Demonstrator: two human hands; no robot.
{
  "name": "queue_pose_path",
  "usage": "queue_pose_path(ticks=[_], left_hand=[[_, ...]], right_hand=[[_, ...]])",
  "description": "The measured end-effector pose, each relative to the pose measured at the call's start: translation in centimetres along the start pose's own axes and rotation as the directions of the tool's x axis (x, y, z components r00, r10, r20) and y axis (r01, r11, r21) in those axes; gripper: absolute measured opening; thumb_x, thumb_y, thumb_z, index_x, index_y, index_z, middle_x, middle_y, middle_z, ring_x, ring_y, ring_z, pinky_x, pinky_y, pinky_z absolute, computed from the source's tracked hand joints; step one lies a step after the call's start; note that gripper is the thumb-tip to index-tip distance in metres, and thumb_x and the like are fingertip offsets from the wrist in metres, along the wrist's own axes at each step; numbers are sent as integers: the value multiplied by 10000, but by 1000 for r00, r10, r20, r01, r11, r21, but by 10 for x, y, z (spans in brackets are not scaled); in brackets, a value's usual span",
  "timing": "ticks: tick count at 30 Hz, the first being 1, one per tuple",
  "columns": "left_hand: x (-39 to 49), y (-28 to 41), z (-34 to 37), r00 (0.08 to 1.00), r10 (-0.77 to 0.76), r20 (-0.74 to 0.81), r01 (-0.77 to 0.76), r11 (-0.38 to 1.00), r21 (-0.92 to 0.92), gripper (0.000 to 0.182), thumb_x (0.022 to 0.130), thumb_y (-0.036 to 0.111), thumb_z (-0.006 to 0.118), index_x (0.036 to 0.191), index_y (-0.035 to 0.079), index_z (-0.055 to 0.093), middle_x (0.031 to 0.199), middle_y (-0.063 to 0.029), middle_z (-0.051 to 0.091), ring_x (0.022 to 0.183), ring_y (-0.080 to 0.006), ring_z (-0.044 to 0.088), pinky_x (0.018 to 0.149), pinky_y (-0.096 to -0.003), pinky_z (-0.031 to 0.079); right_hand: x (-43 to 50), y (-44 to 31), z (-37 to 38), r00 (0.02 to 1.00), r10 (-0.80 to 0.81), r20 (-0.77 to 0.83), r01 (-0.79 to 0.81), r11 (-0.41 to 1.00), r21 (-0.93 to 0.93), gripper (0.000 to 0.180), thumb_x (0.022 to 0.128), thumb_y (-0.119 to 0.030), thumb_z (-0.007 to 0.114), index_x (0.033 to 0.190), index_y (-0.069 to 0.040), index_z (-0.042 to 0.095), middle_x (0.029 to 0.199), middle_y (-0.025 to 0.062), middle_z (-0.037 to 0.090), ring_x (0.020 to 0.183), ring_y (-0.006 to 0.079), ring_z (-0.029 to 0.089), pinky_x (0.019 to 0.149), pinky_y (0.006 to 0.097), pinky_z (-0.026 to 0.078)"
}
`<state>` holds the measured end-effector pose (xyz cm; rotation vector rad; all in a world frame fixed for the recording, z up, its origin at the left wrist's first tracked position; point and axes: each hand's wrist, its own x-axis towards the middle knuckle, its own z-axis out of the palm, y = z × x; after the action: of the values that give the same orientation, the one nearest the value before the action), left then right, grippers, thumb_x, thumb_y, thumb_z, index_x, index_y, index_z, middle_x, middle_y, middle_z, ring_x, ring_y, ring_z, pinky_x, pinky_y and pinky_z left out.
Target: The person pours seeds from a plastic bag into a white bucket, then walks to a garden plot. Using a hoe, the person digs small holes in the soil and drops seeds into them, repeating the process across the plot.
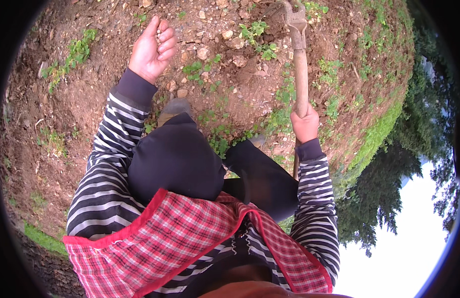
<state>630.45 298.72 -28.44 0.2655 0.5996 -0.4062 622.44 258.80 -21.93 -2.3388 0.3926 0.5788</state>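
My left hand [155,50] is turned palm up at the upper left, its fingers curled over several small pale seeds [158,37]. At the right, my right hand [305,123] grips the wooden handle [300,78] of a hoe-like tool. The metal head [295,16] of this tool has a forked shape and lies against the soil at the top edge, where it is partly cut off. Below my right hand, the handle runs down beside my leg. Brown, stony soil [230,97] lies between my hands.
Low green weeds [79,50] grow in patches over the soil, with loose stones [202,53] among them. My shoe [176,108] stands on the ground below my left hand. A red checked cloth [177,227] hangs across my lap. Grass [379,130] and trees [386,186] border the right side.
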Motion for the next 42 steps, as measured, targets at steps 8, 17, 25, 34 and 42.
queue_pose_path(ticks=[8,17,25,34,42], left_hand=[[5,3,-1,1000,22,-6,-22,1000,6,292,962,309,337,764,103,395,624,16,328,450,-69,263,320,-187,198],[9,20,-2,981,174,81,-170,984,-55,314,965,323,299,756,107,390,616,13,327,463,-77,266,338,-198,198],[-4,17,-6,999,13,44,-12,1000,-8,278,958,307,323,796,99,413,659,6,372,462,-71,285,344,-186,207],[10,-14,6,1000,-28,10,27,991,130,210,963,239,307,909,78,431,717,1,397,500,-56,308,369,-170,244],[7,-8,12,999,23,-28,-16,972,236,232,972,281,306,904,91,420,680,21,364,477,-50,290,346,-160,214]], right_hand=[[-11,-71,-38,987,116,113,-149,921,359,89,754,36,553,800,-39,540,582,-38,486,445,28,429,393,185,330],[-1,-63,37,952,88,294,-53,991,-126,172,675,-33,605,845,-16,584,693,134,612,609,210,597,600,305,473],[-7,-37,-2,916,47,398,87,946,-311,179,642,-38,611,811,0,570,689,197,586,650,339,594,594,371,467],[-19,-72,-15,981,-147,123,129,981,145,106,737,64,550,793,-25,567,661,-12,547,588,50,496,547,213,423],[-5,-27,34,901,166,402,64,864,-499,180,656,-89,627,819,-16,601,758,229,608,763,380,602,699,410,486]])
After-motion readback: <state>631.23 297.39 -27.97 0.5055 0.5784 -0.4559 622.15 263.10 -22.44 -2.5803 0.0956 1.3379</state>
